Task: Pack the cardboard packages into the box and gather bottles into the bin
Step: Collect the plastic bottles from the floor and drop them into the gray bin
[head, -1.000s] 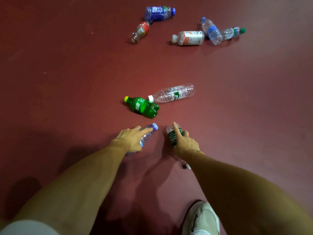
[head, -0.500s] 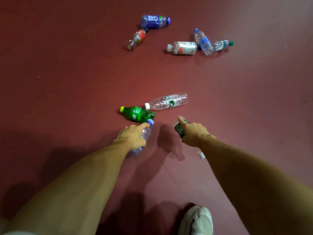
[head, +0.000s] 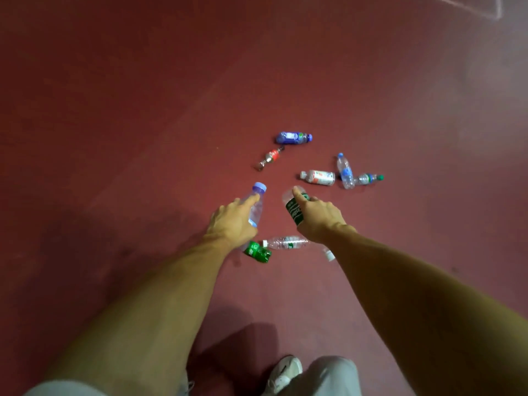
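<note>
My left hand (head: 230, 222) grips a clear bottle with a pale purple cap (head: 256, 204), lifted off the floor. My right hand (head: 317, 220) holds a clear bottle with a dark green label (head: 293, 208), its white cap end showing below my wrist. On the dark red floor beneath my hands lie a green soda bottle (head: 257, 252) and a clear bottle with a white cap (head: 285, 242). Farther off lie a blue bottle (head: 293, 137), a red-labelled bottle (head: 270, 158), a white-labelled bottle (head: 318, 177), a blue-capped clear bottle (head: 344, 171) and a green-capped small bottle (head: 368, 178). No box, bin or packages show.
The dark red floor (head: 143, 110) spreads open on all sides. My white shoe (head: 283, 374) and grey trouser leg (head: 331, 377) stand at the bottom edge. A pale line marking (head: 471, 5) crosses the top right corner.
Both hands have lifted their bottles off the floor. My view has risen and pulled back, so the floor bottles look smaller and the two near ones now lie under my hands.
</note>
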Motion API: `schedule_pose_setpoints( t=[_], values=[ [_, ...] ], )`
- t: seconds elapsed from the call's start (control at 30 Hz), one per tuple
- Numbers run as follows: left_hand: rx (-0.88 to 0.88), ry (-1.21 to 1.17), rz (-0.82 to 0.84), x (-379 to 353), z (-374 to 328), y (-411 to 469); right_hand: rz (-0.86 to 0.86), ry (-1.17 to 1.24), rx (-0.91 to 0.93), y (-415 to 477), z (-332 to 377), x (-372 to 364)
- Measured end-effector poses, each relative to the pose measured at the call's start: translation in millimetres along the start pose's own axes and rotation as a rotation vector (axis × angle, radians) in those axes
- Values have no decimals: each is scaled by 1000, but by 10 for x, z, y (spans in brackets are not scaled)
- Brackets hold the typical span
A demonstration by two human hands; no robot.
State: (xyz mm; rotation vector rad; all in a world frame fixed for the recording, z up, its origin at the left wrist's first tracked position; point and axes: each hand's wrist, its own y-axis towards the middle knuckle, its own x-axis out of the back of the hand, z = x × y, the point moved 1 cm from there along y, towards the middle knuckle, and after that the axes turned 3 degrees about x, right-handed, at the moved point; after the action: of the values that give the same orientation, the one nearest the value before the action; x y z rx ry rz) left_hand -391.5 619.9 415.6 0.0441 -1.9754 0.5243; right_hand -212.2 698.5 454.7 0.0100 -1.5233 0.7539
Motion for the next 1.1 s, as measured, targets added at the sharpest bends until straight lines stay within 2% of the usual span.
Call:
schedule_pose_setpoints(
  t=[0.27, 0.4, 0.53, 0.8, 1.1],
  values=[
    [236, -62, -216, 2299, -334, -1044, -118, -84, 211, -555, 595, 2253],
    [366, -97, -354, 3056, -367, -1671, -162, -136, 401, -854, 1137, 2960],
    [486, -120, -438, 3608, -253, -2455, -171, -197, 621, -1342, 1871, 3344],
    [812, -39, -596, 4046, 654, -4563, -272, -279, 1048, -2583, 3770, 3536],
    [1156, -22, -671, 3659, 1881, -7459, -292, -376, 1428, -4584, 5904, 2485]
  ],
)
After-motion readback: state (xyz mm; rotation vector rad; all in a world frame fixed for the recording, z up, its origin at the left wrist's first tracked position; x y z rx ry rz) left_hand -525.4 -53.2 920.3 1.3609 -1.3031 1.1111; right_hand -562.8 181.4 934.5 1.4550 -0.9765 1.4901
